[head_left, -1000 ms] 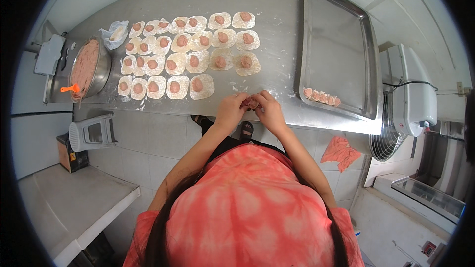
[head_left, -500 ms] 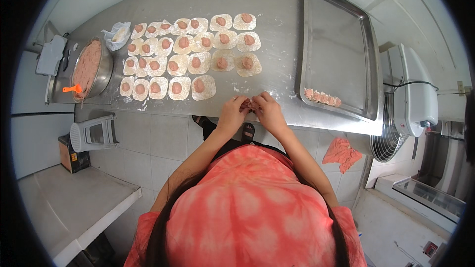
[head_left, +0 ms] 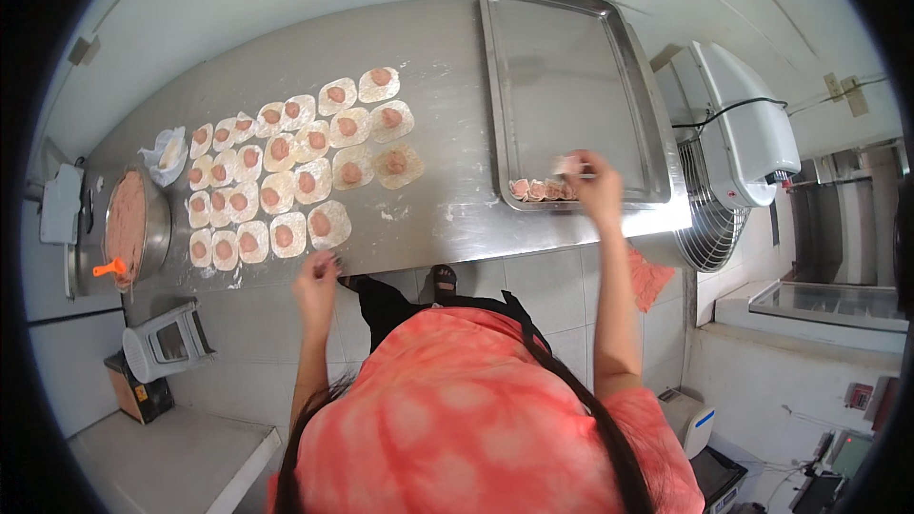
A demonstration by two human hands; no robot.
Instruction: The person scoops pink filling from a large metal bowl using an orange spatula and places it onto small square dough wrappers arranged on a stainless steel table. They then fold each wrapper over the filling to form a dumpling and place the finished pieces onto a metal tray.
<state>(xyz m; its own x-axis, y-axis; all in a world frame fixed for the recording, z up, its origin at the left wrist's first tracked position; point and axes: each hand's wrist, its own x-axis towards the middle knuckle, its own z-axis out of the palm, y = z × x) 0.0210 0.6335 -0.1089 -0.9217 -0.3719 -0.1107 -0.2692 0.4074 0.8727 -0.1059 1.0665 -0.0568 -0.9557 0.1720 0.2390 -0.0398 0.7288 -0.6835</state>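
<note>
My right hand (head_left: pixel 592 181) is over the near end of the large metal tray (head_left: pixel 489 86), its fingers closed on a small dumpling (head_left: pixel 569 167). Just below it, a short row of shaped dumplings (head_left: pixel 535 190) lies along the tray's near edge, partly hidden by the hand. My left hand (head_left: pixel 317 281) is at the table's front edge with loosely bent fingers and nothing visible in them. Right above its fingertips lies a floured wrapper (head_left: pixel 341 213) topped with a ball of pink filling. Several more filled wrappers (head_left: pixel 397 181) lie in rows leftward and farther back.
A metal bowl of pink filling (head_left: pixel 129 219) with an orange scoop (head_left: pixel 110 267) stands at the far left, near a white plastic bag (head_left: pixel 167 154). A white machine with a wire guard (head_left: pixel 728 124) stands right of the tray. Below the table are a stool (head_left: pixel 164 341) and a pink cloth (head_left: pixel 649 276).
My hands, together on a dumpling before, have parted. The right carried the dumpling over to the tray; the left moved to the nearest wrappers. The whole view has shifted toward the right.
</note>
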